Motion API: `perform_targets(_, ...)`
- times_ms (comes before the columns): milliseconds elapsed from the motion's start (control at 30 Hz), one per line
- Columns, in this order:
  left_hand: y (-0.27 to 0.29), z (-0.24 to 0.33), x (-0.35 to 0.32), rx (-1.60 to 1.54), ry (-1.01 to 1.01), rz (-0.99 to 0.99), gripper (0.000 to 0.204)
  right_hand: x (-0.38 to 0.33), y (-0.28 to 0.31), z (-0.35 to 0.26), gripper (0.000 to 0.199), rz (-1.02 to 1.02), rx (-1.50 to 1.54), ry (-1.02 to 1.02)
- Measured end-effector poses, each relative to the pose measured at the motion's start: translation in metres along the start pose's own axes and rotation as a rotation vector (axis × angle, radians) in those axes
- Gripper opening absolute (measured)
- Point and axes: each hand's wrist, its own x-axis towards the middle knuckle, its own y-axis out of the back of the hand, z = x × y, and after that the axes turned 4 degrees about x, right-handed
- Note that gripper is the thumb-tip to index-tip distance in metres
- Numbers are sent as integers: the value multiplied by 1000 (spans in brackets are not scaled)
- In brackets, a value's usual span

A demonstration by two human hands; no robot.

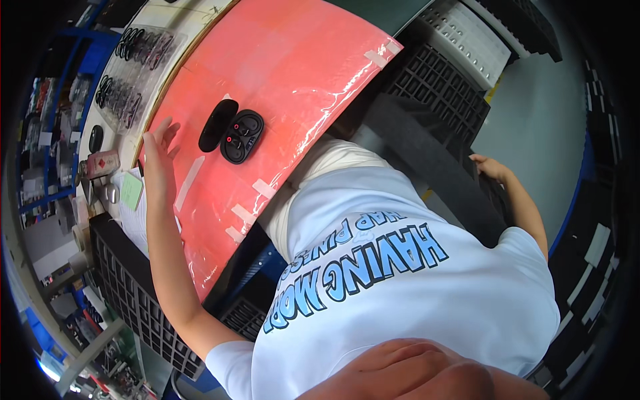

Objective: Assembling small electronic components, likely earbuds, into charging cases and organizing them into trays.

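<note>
An opened black earbud charging case (244, 137) lies on the red mat, its lid tilted to the left. Two earbuds with small red marks sit in its wells. My left hand (161, 140) is beside the case at the mat's left edge, fingers loosely stretched apart and holding nothing. Far to the right, my right hand (491, 168) has its fingers curled at the edge of a dark grey piece (497, 203), by a black foam-like slab (440, 180). Part of that hand's grip is hidden.
A red, plastic-covered mat (293, 60) with tape strips covers the table. Clear trays (137, 73) of small dark parts, a dark oval case (96, 138), a small bottle (103, 164) and green notes (131, 191) stand left. Black crates (437, 80) and a white perforated tray (463, 40) are right.
</note>
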Motion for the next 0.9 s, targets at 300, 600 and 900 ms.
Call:
perform_targets(300, -7, -34, -4, 137, -136, 50, 77, 187, -85, -17, 43, -191, 52, 48)
perform_targets(600, -41, -102, -14, 1839, -552, 808, 73, 312, -145, -60, 45, -62, -102, 69)
perform_targets(900, -58, -108, -51, 1826, -533, 1014, 74, 322, -211, -79, 40, -325, -16, 181)
